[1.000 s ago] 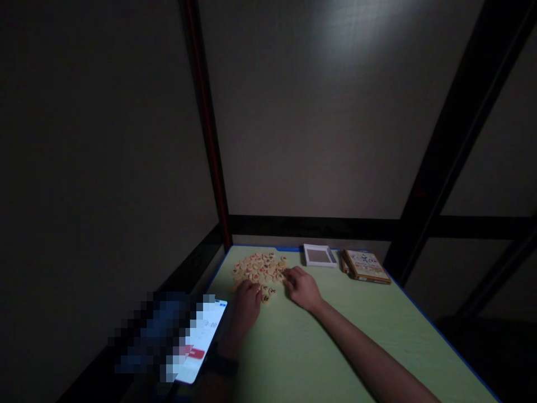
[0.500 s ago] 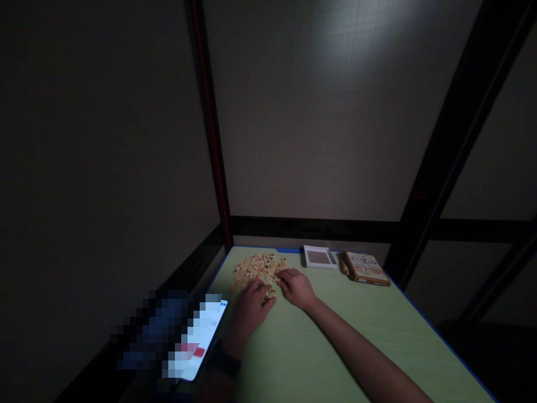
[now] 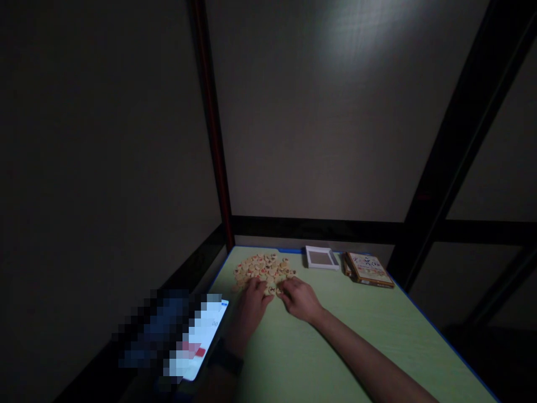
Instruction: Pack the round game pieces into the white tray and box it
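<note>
Round wooden xiangqi pieces (image 3: 257,264) with red and black characters lie in a loose heap at the far left of the green table. My left hand (image 3: 252,307) rests at the heap's near edge, its thumb and fingers curled round a black-marked xiangqi piece (image 3: 271,290). Just to the right, my right hand (image 3: 301,299) pinches another xiangqi piece (image 3: 279,291) at its fingertips, close beside the first. How many pieces sit under the left fingers is hidden.
An open white box lid or tray (image 3: 321,258) stands at the table's back edge. Right of it lies a printed game box (image 3: 369,270), stacked on something. At the left edge is a lit phone or tablet (image 3: 205,336). Walls enclose the table (image 3: 361,324) behind and left.
My right hand has drawn back from the heap toward me, bringing a xiangqi piece beside the left hand's piece. My left hand has stayed nearly in place.
</note>
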The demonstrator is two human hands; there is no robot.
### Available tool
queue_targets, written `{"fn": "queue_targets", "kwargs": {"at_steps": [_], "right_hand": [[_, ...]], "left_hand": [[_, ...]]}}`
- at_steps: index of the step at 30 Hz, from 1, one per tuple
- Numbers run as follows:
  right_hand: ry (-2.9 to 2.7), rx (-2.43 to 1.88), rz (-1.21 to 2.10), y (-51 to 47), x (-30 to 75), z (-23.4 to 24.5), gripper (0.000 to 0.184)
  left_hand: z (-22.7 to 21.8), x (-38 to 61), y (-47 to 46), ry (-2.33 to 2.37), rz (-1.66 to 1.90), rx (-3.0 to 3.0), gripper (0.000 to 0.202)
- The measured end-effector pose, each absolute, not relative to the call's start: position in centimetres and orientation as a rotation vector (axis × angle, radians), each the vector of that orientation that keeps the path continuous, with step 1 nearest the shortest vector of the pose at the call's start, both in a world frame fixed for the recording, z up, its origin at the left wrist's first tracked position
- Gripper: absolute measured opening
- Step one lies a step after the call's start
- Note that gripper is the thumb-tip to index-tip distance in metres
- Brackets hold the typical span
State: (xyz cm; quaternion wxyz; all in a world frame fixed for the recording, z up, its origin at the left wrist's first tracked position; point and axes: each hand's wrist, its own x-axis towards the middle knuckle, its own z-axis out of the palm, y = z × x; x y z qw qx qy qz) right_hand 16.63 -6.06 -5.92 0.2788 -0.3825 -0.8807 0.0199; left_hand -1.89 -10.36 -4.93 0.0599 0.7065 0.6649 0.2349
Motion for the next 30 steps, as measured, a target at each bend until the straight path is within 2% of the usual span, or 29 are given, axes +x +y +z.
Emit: {"fn": "queue_targets", "kwargs": {"at_steps": [4,7,10,16,23,25,29,30], "right_hand": [[-2.328,-0.904,0.187,-5.6,16.2,-6.4,0.005],[-2.253,-0.849,0.264,-5.3,16.2,-6.3,0.01],[-2.222,-0.952,0.186,-4.7,16.8,-5.9,0.017],[-2.388,-1.057,0.048,-3.8,17.7,-5.1,0.019],[-2.425,-0.982,0.055,-3.9,17.0,-5.4,0.025],[-2.402,-0.96,0.076,-4.0,17.0,-5.8,0.026],[-2.311,-0.933,0.208,-4.2,17.0,-6.3,0.026],[-2.279,-0.938,0.252,-4.2,17.0,-6.3,0.026]], "left_hand": [[-5.8,-2.5,-9.6,2.107,0.823,2.065,0.025],[-5.9,-2.7,-9.5,2.127,0.843,2.057,0.023],[-5.8,-2.6,-9.8,2.127,0.839,2.072,0.02],[-5.2,-2.1,-10.3,2.11,0.801,2.124,0.018],[-4.5,-2.6,-10.1,2.21,0.843,1.923,0.037],[-4.3,-3.1,-9.9,2.221,0.946,1.866,0.033],[-4.2,-3.9,-9.8,2.185,1.056,1.851,0.009],[-4.2,-3.9,-9.8,2.203,1.058,1.847,0.012]]}}
